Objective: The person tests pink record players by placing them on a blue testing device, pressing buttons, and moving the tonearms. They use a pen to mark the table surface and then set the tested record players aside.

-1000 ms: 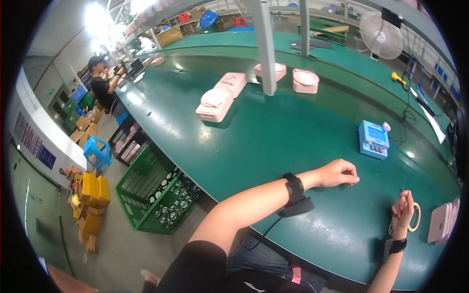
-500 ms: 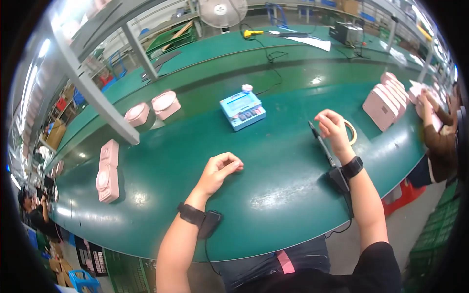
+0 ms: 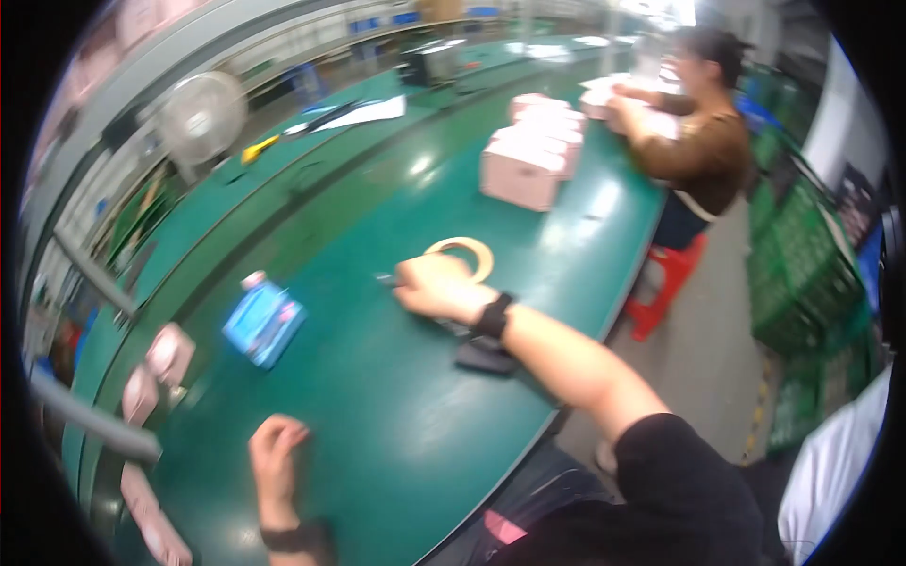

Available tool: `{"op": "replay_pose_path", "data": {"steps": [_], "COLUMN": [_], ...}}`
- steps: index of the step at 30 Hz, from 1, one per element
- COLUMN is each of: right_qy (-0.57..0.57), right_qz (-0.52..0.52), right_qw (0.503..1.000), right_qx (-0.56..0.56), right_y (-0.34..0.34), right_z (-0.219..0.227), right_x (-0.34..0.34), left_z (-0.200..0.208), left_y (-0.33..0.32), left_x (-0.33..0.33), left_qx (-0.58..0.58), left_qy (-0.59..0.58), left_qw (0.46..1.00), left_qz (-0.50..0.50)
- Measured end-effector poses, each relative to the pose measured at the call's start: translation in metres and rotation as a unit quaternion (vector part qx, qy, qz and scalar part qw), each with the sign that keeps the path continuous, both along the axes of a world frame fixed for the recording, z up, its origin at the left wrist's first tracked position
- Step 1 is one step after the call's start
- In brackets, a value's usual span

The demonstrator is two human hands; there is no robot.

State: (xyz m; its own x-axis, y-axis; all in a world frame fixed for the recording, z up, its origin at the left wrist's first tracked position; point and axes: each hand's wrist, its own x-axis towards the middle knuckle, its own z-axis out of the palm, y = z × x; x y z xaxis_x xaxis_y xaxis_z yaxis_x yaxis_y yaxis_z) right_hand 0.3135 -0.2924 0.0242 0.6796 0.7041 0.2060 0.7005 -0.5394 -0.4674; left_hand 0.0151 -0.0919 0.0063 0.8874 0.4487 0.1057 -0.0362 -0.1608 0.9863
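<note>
My left hand [image 3: 276,460] is held over the near left of the green table, its fingers curled together and nothing seen in them. My right hand [image 3: 439,289] is closed, low over the table's middle. The dark tip of a pen [image 3: 385,280] juts out past its fingers; whether they grip it is hidden. Just behind that hand lies a roll of tan tape [image 3: 483,257]. Farther left stands a small blue box-shaped device [image 3: 264,323] with a pale knob on top. Motion blurs the picture.
Pink box-shaped casings [image 3: 521,173] stand in a row at the far side, beside a seated co-worker [image 3: 703,141] on a red stool [image 3: 672,283]. More pink parts [image 3: 170,354] lie at the left edge. Green crates [image 3: 802,274] are stacked on the right. A grey post [image 3: 94,420] crosses the left.
The view has swung to the right, bringing the co-worker and crates farther in. My right hand now covers most of the pen; my left hand stays curled.
</note>
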Motion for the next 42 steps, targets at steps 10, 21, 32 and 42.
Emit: {"op": "replay_pose_path", "data": {"steps": [10,21,32,42], "right_qy": [0.157,0.224,0.233,0.204], "right_qz": [0.084,0.083,0.132,0.144], "right_qw": [0.948,0.905,0.916,0.947], "right_qx": [0.264,0.353,0.299,0.201], "right_y": [-0.009,0.004,0.002,0.008], "right_z": [0.015,-0.001,-0.016,-0.006], "right_x": [-0.003,-0.011,0.002,-0.006], "left_z": [-0.006,-0.004,0.001,0.001], "left_y": [-0.002,0.002,-0.011,0.001], "left_x": [0.008,0.006,0.007,0.011], "left_qx": [-0.047,-0.03,-0.024,0.031], "left_qy": [-0.016,-0.009,-0.003,0.0], "left_qw": [0.999,0.999,1.0,0.999], "left_qz": [-0.007,-0.013,-0.019,-0.037]}}
